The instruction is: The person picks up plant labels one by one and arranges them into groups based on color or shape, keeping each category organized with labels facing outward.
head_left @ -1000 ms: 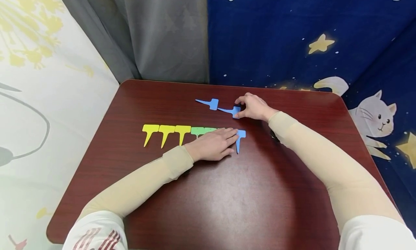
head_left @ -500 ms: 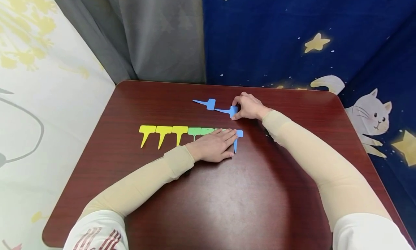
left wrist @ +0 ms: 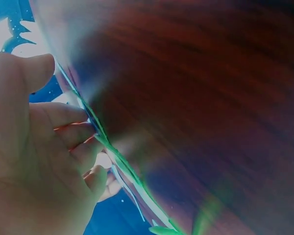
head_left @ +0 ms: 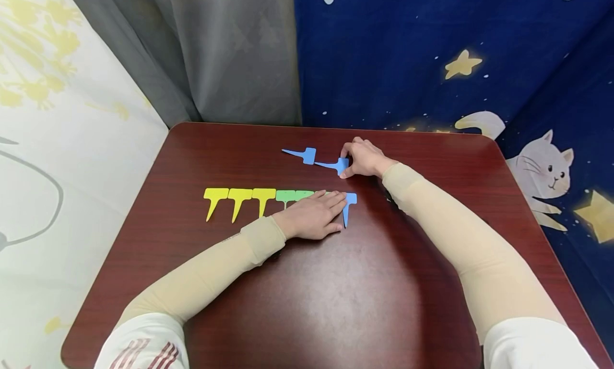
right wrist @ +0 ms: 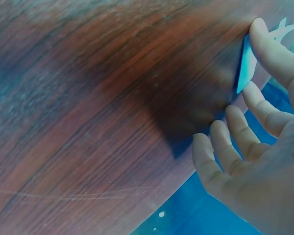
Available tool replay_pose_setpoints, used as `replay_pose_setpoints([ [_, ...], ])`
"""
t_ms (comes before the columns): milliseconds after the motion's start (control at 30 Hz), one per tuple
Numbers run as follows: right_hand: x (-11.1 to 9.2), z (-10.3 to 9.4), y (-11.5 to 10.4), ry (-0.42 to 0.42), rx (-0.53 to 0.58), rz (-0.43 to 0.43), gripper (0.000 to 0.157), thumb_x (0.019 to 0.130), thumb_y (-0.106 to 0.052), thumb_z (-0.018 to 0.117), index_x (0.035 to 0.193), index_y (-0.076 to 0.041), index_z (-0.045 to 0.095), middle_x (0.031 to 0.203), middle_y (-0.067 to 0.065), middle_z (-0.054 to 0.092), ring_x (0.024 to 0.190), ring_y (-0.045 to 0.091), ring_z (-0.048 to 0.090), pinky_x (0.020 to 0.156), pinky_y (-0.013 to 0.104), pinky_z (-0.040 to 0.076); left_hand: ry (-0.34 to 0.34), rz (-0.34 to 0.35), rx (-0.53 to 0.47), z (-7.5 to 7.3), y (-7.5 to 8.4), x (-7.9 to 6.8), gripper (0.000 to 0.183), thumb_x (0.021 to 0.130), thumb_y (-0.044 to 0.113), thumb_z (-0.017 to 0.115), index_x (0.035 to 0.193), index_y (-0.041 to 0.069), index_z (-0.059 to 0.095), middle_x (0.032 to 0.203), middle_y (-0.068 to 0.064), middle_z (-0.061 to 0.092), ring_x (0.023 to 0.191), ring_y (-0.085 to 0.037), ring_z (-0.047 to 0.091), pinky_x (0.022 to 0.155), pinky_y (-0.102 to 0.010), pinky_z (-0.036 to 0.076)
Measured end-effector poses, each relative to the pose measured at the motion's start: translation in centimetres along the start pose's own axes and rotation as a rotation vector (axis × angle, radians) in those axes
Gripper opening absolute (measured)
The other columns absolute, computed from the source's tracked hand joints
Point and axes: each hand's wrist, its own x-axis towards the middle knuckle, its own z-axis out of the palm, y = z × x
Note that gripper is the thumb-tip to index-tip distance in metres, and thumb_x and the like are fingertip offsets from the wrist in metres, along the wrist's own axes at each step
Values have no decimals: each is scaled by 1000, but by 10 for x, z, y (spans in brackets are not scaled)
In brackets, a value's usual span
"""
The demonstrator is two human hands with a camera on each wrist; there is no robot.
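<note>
My left hand (head_left: 309, 217) lies flat, fingers straight, over the right part of a row of T-shaped plant labels. Green plant labels (head_left: 285, 195) show partly beside it, and a blue plant label (head_left: 352, 198) sticks out past its fingertips. Farther back, my right hand (head_left: 366, 158) pinches the wide head of another blue plant label (head_left: 341, 167) between thumb and forefinger. The right wrist view shows this label (right wrist: 248, 66) with the thumb and a finger at its two ends. Just left of it lies one more blue plant label (head_left: 309, 155), its spike pointing left.
Several yellow plant labels (head_left: 240, 194) form the left end of the row, spikes toward me. All lie on a dark red wooden table (head_left: 307, 305). Grey and blue curtains (head_left: 417, 54) hang behind the table's far edge.
My right thumb and forefinger have closed in on the head of the blue plant label. The left hand stays put on the row. The whole view has shifted slightly.
</note>
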Motion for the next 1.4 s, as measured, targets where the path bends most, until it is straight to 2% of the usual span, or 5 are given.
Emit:
replay_pose_setpoints([
  [167,4,0,-3,18,12,6,58,76,-40,90,119,-15,59,112,6,51,100,26,49,85,43,46,15,-3,43,1,-1,0,71,107,53,34,161,7,22,167,-8,15,153,-22,15,123,-42,11],
  [333,3,1,-2,51,148,-9,54,74,-28,92,113,-12,57,106,7,61,93,25,56,83,40,47,1,0,44,2,-1,0,71,107,52,34,161,8,20,168,-7,14,153,-22,12,123,-40,12],
  [767,-5,-4,5,100,390,-108,27,87,-7,79,107,-10,61,91,9,63,80,25,55,75,37,45,-52,-11,40,0,2,1,73,107,54,29,162,8,14,169,-7,8,154,-22,6,123,-40,9],
  [1033,-20,-26,-5,61,503,-110,18,93,-6,72,109,-9,64,96,12,61,84,30,67,74,38,59,-49,-6,44,-2,1,1,74,107,55,28,162,7,15,168,-7,9,154,-23,8,123,-40,10],
  [1400,-41,-51,-8,27,420,-170,23,98,-11,66,122,-11,65,101,10,61,87,35,69,75,45,59,-64,-17,42,-2,1,2,73,107,55,29,162,8,14,169,-6,9,154,-22,7,123,-40,10],
])
